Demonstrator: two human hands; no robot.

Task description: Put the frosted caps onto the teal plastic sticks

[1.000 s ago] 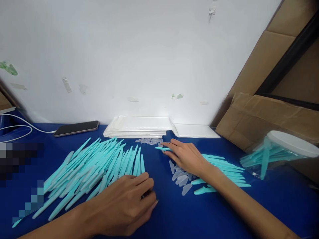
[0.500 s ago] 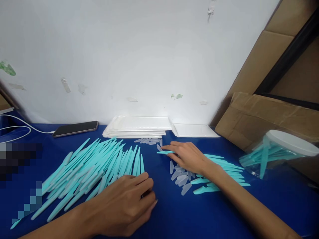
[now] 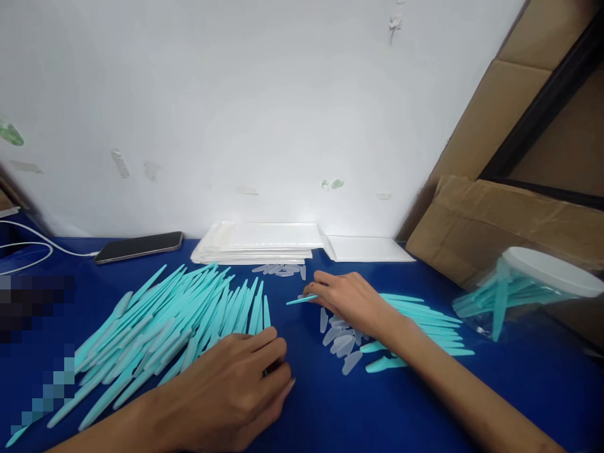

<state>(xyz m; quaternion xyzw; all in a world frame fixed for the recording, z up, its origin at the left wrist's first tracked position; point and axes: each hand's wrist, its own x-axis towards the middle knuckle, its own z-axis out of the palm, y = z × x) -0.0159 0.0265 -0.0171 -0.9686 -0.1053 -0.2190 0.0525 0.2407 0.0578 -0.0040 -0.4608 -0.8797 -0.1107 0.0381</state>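
My right hand (image 3: 346, 299) is closed in a pinch on a turquoise eyebrow razor (image 3: 297, 301), whose slim handle end points left; its blade end is hidden by my fingers. Below that hand lie several clear blade caps (image 3: 343, 345). Uncapped razors (image 3: 387, 363) are spread under and beyond my right forearm. My left hand (image 3: 245, 384) rests on the table with its fingers curled; what they hold, if anything, is hidden. Beside it, a big heap of turquoise razors (image 3: 160, 333) fans out to the left, many with caps on.
More clear caps (image 3: 283, 271) lie before a stack of white sleeves (image 3: 255, 242) at the wall. A phone (image 3: 139, 246) on a white cable lies back left. At right a clear jar (image 3: 500, 296) of razors with a white lid is on its side, near cardboard (image 3: 495, 233).
My right hand has drawn slightly left and down, and the razor in it now tilts, its handle end lower. The loose cap by its fingertips has left its spot. My left hand stays nearly still.
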